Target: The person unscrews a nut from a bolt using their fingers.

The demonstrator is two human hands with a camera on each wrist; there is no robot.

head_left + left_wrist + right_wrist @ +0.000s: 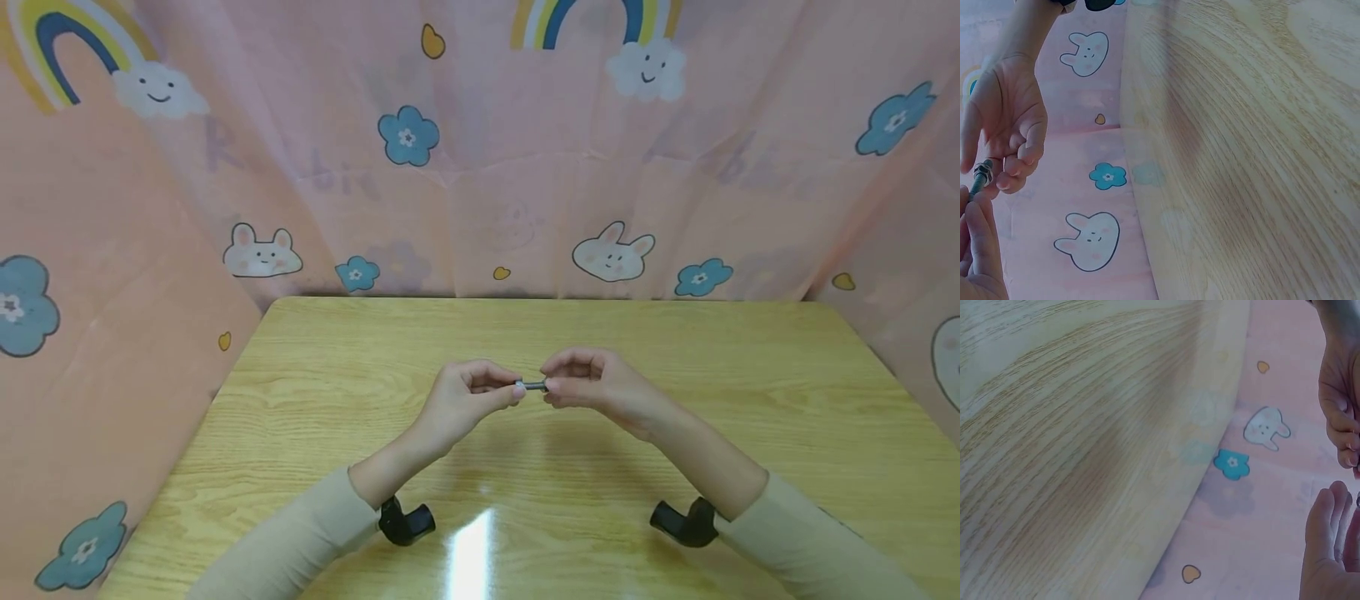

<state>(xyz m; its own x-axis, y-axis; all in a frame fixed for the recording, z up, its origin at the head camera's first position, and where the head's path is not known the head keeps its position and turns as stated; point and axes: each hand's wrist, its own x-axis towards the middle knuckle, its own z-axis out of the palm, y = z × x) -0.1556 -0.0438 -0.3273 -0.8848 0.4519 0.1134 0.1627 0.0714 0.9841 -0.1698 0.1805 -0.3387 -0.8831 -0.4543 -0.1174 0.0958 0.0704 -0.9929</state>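
Note:
A small metal bolt (535, 386) is held level between the two hands, above the middle of the table. My left hand (461, 400) pinches one end of it between thumb and fingers. At the bolt's other end, the curled fingers and thumb of my right hand (603, 387) are at a metal nut (984, 169), which sits around the threaded shank in the left wrist view. How firmly they grip is hard to see. The fingertips hide the bolt's left end. In the right wrist view, the hardware is mostly cut off at the right edge.
Below the hands lies a wood-grain table (360, 350) with a light reflection near its front. A pink printed curtain (480, 192) hangs behind and along the sides. Black wrist devices (407, 523) sit by both sleeves, low over the table.

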